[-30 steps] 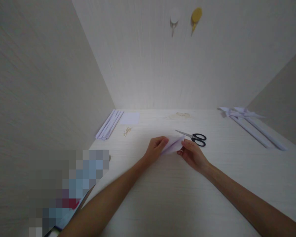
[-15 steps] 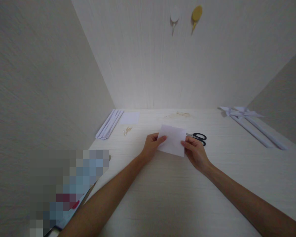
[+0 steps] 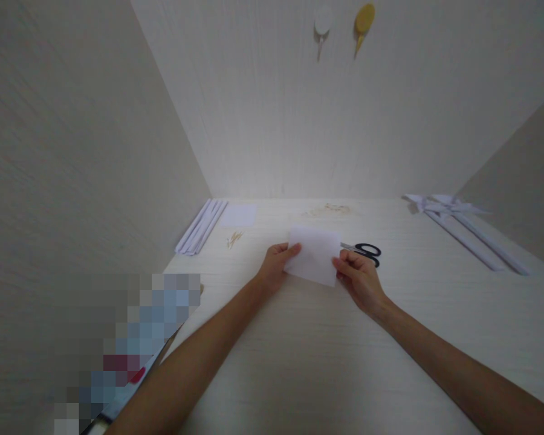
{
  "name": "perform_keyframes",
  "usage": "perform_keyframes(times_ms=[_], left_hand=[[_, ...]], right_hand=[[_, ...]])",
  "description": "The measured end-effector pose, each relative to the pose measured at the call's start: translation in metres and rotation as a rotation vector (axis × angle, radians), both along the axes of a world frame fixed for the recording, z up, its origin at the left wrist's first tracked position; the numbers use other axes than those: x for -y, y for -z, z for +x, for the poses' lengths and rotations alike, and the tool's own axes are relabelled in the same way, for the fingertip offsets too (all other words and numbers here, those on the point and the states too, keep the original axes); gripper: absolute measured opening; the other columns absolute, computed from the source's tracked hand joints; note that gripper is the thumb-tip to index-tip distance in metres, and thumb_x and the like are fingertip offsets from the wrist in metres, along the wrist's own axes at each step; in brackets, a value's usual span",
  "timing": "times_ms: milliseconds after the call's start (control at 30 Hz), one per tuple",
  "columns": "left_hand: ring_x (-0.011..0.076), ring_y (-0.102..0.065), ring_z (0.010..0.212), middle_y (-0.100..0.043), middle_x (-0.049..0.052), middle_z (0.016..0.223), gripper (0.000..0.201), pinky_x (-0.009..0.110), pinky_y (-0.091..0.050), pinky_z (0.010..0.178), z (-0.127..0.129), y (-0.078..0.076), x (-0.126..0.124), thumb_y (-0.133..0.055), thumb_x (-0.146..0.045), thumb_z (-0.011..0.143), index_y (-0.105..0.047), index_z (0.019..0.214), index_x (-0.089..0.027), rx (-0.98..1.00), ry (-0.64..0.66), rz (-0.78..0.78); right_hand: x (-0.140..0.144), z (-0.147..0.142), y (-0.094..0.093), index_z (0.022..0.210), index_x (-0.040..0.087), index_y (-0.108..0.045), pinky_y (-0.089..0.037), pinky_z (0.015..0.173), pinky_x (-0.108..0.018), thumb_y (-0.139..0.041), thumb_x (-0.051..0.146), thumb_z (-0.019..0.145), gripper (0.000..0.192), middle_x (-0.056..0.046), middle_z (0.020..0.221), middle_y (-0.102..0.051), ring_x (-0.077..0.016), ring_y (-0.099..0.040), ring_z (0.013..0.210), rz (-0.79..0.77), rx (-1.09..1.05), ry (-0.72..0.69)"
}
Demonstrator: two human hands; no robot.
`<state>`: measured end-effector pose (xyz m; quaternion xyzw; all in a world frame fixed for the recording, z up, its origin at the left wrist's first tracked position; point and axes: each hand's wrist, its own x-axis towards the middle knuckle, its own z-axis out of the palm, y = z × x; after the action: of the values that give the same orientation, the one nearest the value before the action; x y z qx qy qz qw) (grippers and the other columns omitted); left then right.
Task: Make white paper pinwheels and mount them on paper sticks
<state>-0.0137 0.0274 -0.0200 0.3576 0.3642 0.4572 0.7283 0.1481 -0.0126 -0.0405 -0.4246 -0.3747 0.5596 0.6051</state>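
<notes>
A square sheet of white paper (image 3: 314, 255) is held up over the table, slightly tilted. My left hand (image 3: 274, 264) pinches its left edge, thumb on the face and fingers behind. At the right edge, my right hand (image 3: 359, 277) grips the sheet between thumb and fingers near the lower corner. Just behind my right hand lie black-handled scissors (image 3: 368, 249), their blades partly hidden by the paper.
Rolled white paper sticks (image 3: 202, 228) lie at the left, beside a flat white sheet (image 3: 239, 215) and several small wooden sticks (image 3: 236, 239). Two paper pinwheels (image 3: 462, 232) rest at the right. White (image 3: 322, 23) and yellow hooks (image 3: 364, 19) are on the wall.
The paper has shifted slightly left with my left hand. My right hand has stayed nearly in place, its grip now closer to the sheet's right edge.
</notes>
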Motion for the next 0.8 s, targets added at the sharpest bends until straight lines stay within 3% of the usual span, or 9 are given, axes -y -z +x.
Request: perform_keyframes(times_ms=[367,633,800], left_hand=[[0.0106,-0.055,0.052,-0.064,0.005,0.062,0.014,0.022,-0.044,0.054,-0.001,0.004,-0.005,-0.063,-0.022,0.065,-0.062,0.065,-0.008,0.068,-0.032,-0.002],[0.0121,-0.061,0.064,-0.067,0.006,0.072,0.012,0.023,-0.05,0.064,0.001,-0.006,0.003,-0.05,-0.017,0.075,-0.061,0.073,-0.011,0.284,-0.022,-0.149],[0.0138,-0.062,0.073,-0.067,0.009,0.08,0.009,0.024,-0.05,0.073,0.015,-0.003,0.013,-0.057,-0.007,0.067,-0.062,0.075,-0.007,0.275,-0.03,-0.052]], right_hand=[[-0.003,0.001,-0.007,0.048,0.017,-0.053,-0.027,0.04,-0.02,-0.074,0.026,0.052,0.023,0.005,0.046,-0.044,-0.0059,-0.036,0.043,-0.035,-0.074,0.016],[-0.003,0.002,-0.009,0.051,0.018,-0.054,-0.03,0.04,-0.02,-0.074,0.028,0.054,0.023,0.006,0.046,-0.044,-0.0057,-0.038,0.043,-0.02,-0.106,0.067],[-0.003,0.001,-0.007,0.05,0.018,-0.055,-0.029,0.042,-0.02,-0.074,0.028,0.054,0.021,0.006,0.045,-0.043,-0.0058,-0.036,0.044,0.041,-0.091,0.14]])
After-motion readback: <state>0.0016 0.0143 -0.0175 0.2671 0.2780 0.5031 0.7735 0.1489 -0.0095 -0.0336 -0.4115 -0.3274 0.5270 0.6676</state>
